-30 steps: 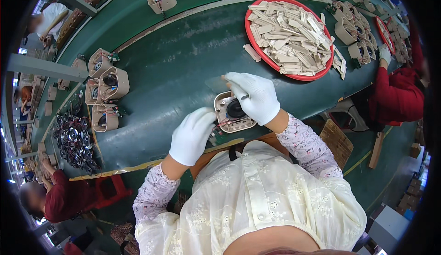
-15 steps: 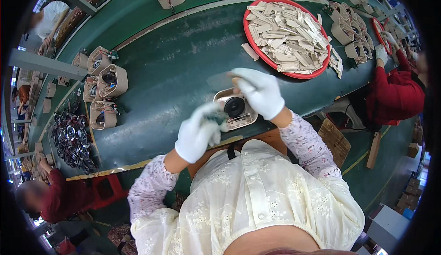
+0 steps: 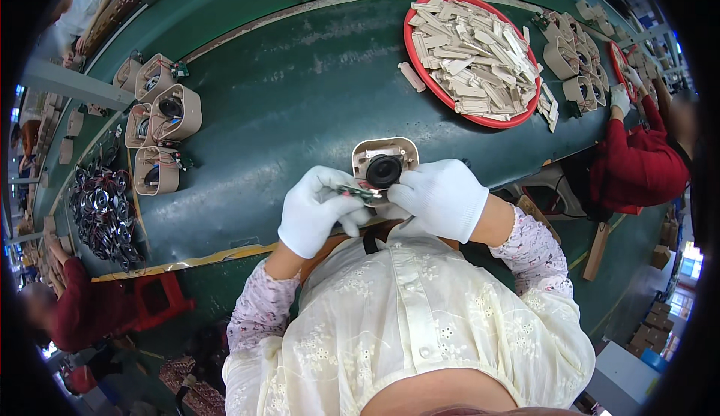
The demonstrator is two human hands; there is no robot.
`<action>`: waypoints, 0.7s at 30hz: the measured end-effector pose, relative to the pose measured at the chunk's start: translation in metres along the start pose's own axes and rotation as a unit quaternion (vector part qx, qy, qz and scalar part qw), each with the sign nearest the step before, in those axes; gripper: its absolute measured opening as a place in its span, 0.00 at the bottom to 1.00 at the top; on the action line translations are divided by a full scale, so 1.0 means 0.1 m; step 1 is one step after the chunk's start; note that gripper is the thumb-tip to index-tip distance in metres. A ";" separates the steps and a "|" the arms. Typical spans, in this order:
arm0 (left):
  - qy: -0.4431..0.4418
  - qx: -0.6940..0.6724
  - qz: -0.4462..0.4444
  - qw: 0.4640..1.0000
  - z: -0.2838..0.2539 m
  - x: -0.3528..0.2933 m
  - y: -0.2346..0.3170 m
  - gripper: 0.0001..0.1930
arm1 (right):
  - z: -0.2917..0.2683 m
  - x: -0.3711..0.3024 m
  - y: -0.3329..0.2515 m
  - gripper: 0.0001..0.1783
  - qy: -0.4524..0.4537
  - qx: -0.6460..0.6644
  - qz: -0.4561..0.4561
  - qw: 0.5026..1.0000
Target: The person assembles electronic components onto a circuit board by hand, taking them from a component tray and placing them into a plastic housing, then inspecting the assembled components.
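In front of me at the bench edge stands a beige plastic housing [image 3: 406, 148] with a round black speaker [image 3: 383, 171] in it. My left hand [image 3: 319, 210], in a white glove, pinches a small green circuit board [image 3: 352, 191] over the housing's near left side. Red and white bits, perhaps a plug or wires, show at the board's right end. My gloved right hand [image 3: 442, 200] is closed at the housing's near right side, fingertips close to the board. What those fingertips grip is hidden.
A red basin [image 3: 412, 51] heaped with beige strips [image 3: 472, 56] stands at the back right. More housings [image 3: 176, 112] with speakers sit at left, beside a pile of wired speakers [image 3: 105, 213]. Another housing group [image 3: 574, 56] is at right, near a co-worker in red [image 3: 637, 150].
My left hand has come to the housing's near side, and the green board now shows in it. The right hand has come down from above the housing to its near right side.
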State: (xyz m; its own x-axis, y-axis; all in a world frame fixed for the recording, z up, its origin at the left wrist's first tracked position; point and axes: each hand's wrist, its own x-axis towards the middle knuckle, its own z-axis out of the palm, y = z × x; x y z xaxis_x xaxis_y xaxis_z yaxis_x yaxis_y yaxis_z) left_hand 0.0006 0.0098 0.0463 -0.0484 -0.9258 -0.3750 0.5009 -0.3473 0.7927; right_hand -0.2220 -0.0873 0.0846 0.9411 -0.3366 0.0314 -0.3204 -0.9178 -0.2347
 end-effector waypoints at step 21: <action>-0.090 0.608 0.456 0.644 -0.08 0.11 -0.10 0.23 | -0.21 -0.13 -0.09 0.07 0.071 0.064 -0.010 0.995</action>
State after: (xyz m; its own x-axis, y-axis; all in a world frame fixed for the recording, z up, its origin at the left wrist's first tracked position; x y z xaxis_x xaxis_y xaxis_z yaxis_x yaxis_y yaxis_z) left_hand 0.0023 0.0049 0.0302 -0.3667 -0.7926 0.4871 -0.6501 0.5928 0.4753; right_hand -0.2337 -0.0791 0.1069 0.9192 -0.3540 0.1723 -0.2777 -0.8932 -0.3536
